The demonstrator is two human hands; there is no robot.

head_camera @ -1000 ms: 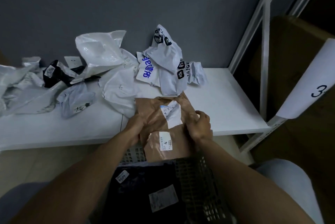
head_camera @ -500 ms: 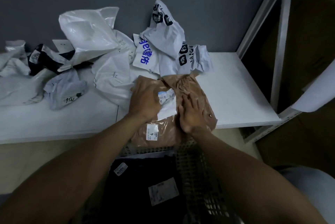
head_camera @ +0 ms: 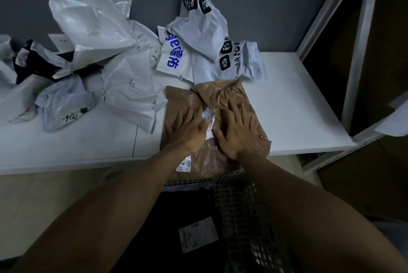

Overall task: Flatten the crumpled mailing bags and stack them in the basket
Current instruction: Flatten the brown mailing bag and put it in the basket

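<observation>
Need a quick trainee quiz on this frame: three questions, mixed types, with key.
1. True or false: the left hand and right hand both press flat on the brown bag.
2. Fill in: the bag already lying in the basket is ___ in colour.
3. The brown bag lies: A) in the basket; B) on the white table, overhanging its near edge; C) under the crumpled white bags.
Key: 1 true; 2 black; 3 B.
</observation>
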